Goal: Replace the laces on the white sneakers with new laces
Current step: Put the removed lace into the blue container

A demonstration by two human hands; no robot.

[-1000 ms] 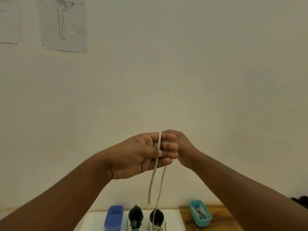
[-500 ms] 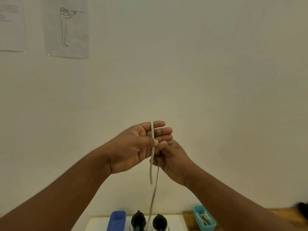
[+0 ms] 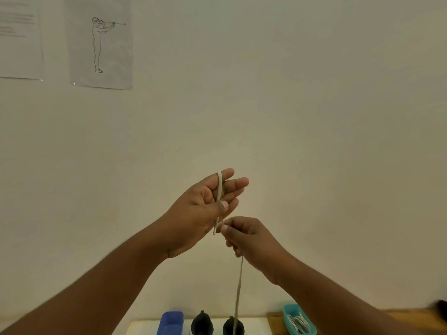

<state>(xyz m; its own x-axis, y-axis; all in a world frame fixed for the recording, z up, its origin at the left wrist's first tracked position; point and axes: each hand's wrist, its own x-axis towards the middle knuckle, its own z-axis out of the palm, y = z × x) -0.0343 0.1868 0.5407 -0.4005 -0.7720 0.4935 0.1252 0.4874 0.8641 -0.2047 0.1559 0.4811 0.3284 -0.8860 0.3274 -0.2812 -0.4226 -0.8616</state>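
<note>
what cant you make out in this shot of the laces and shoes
- Sneakers: head view, the bottom edge cuts them off; only the dark heel openings show.
- Lace: its lower end runs off the bottom edge.
- Right hand: its grip on the lace is hidden by its own fingers.
- Teal tray: contents too small to tell.

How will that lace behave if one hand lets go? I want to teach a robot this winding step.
The lace is probably floppy: it drapes over the left hand and hangs below the right hand. Likely light. The short end may slip free.
</note>
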